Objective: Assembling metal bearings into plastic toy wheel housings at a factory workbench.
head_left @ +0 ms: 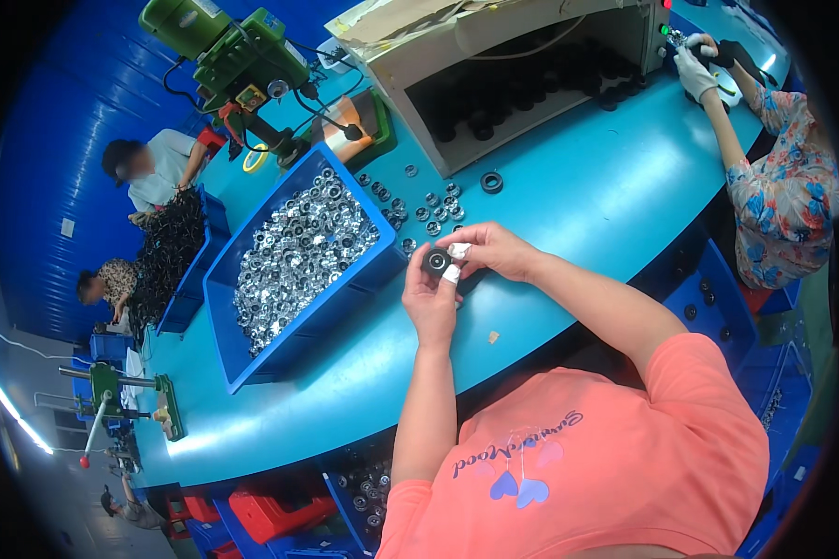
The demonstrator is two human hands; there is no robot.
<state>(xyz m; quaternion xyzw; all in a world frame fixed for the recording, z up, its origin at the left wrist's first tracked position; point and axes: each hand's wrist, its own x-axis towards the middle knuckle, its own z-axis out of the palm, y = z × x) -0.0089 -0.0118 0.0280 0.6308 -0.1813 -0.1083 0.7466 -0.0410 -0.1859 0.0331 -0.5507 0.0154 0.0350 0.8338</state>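
Note:
A small black wheel (437, 262) with a bright ring at its centre is held just above the turquoise table. My left hand (429, 303) is closed round it from the left and below. From the right, my right hand (496, 252) pinches its edge with thumb and fingers. White wrapping covers both thumbs. Just beyond my hands lie several loose shiny round metal parts (433, 212), with another black ring (491, 182) farther back. To the left stands a blue bin (228, 359) heaped with similar silver parts (298, 256).
A metal box (401, 102) full of black round pieces stands at the back. A green press (242, 70) is at back left, a smaller green press (107, 391) at far left. Co-workers sit at left; a gloved co-worker (783, 205) works at right. Bins sit below the table (625, 186).

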